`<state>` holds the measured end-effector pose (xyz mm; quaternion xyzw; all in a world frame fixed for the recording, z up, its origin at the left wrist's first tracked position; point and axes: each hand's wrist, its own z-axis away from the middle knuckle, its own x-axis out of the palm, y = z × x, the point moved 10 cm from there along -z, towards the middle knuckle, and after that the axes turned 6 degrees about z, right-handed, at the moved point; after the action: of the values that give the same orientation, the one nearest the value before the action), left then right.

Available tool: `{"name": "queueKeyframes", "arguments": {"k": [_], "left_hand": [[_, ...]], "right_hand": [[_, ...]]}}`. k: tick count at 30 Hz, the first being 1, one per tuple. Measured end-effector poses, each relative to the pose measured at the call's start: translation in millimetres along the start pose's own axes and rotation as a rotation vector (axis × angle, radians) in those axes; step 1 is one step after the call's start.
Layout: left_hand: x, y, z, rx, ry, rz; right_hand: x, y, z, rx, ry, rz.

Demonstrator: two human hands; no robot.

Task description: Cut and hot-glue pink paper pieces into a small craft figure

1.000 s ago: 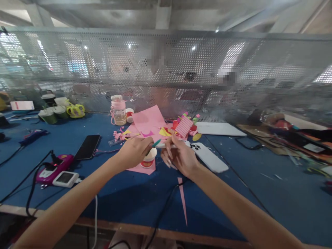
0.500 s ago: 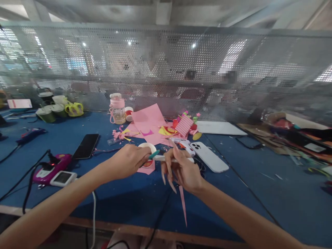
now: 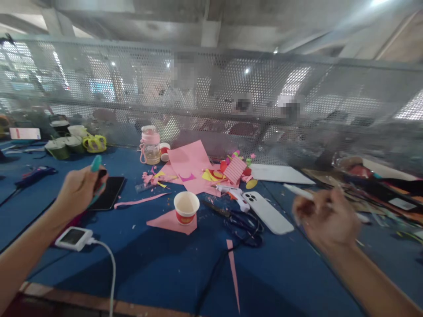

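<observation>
At the left, my left hand (image 3: 76,187) is closed around a teal pen cap (image 3: 96,163), held above the black phone (image 3: 110,193). Over on the right, my right hand (image 3: 330,215) grips a white pen (image 3: 299,192), its end pointing left; motion blurs the fingers somewhat. Between the hands a paper cup (image 3: 187,207) with a red band stands upright on a piece of pink paper (image 3: 161,222). Dark-handled scissors (image 3: 244,226) lie right of the cup. A white phone (image 3: 269,212) lies face down beside a white-and-orange glue gun (image 3: 234,195).
Pink paper sheets (image 3: 190,160) and colourful scraps lie at the back. A pink-topped bottle (image 3: 150,145) stands there before a perforated metal screen (image 3: 205,88). A white device (image 3: 74,237) with a cable (image 3: 112,264) sits front left. A narrow pink strip (image 3: 233,275) lies near the front edge.
My hands have moved apart, left hand to the left with the teal cap, right hand to the right with the white pen. The cup and scissors now show fully.
</observation>
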<state>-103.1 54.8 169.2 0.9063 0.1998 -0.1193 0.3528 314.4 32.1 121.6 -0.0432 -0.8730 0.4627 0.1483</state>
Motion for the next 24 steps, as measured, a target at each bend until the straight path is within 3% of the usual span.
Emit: {"name": "queueKeyframes", "arguments": {"k": [1, 3, 6, 8, 10, 14, 17, 21, 24], "left_hand": [[1.3, -11, -1, -0.060, -0.034, -0.044], [25.4, -28, -1, -0.186, -0.144, -0.042], [80.5, -34, -5, -0.243, -0.240, 0.075], [112.2, -47, -6, -0.370, -0.255, 0.228], [132.1, -65, -4, -0.519, -0.223, 0.391], [142.3, -78, 6, -0.535, -0.176, 0.455], [144.8, -77, 21, -0.536, -0.171, 0.538], [171.0, -53, 38, -0.522, -0.381, 0.857], [182.4, -42, 44, -0.480, -0.459, 0.898]], "right_hand": [[-13, 5, -6, -0.018, 0.078, 0.019], [-12, 28, -8, 0.011, 0.117, 0.029], [29, 62, 3, 0.071, 0.070, 0.101], [66, 72, 13, 0.048, -0.030, 0.133], [99, 80, 23, 0.063, -0.159, 0.130], [136, 98, 42, 0.190, -0.323, -0.039], [144, 111, 53, 0.280, -0.372, -0.049], [141, 119, 59, 0.303, -0.351, -0.032], [142, 122, 62, 0.308, -0.362, -0.039]]}}
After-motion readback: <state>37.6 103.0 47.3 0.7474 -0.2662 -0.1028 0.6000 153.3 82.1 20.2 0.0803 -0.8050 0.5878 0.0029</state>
